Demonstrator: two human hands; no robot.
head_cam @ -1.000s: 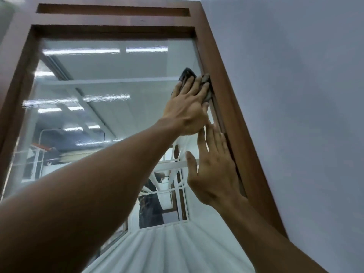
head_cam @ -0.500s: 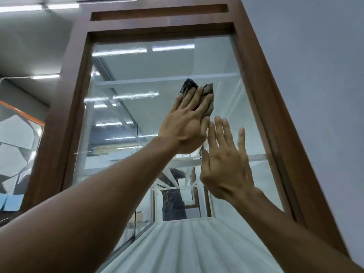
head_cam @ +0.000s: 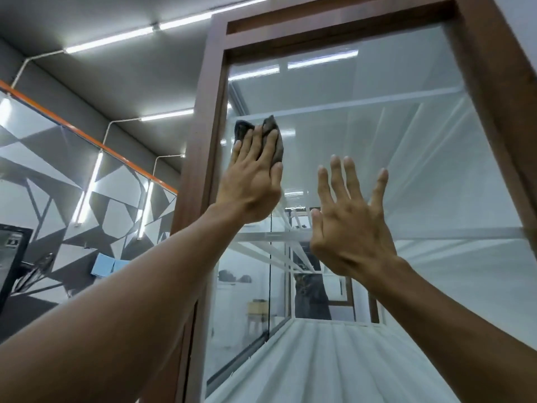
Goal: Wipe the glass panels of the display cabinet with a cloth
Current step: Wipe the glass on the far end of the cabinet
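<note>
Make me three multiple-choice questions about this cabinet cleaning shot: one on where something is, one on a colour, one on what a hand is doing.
1. Where on the glass panel does the cloth sit?
A. beside the left frame post
B. beside the right post
C. at the bottom edge

2. What colour is the cloth?
A. white
B. dark grey
C. yellow

3. How is the right hand?
A. gripping the cloth
B. fingers straight and spread, holding nothing
C. clenched in a fist

Answers:
1 A, the left hand presses it flat just right of that post.
2 B, the folds showing above the hand are dark grey.
3 B, it fans out over the glass, apart from the cloth.
</note>
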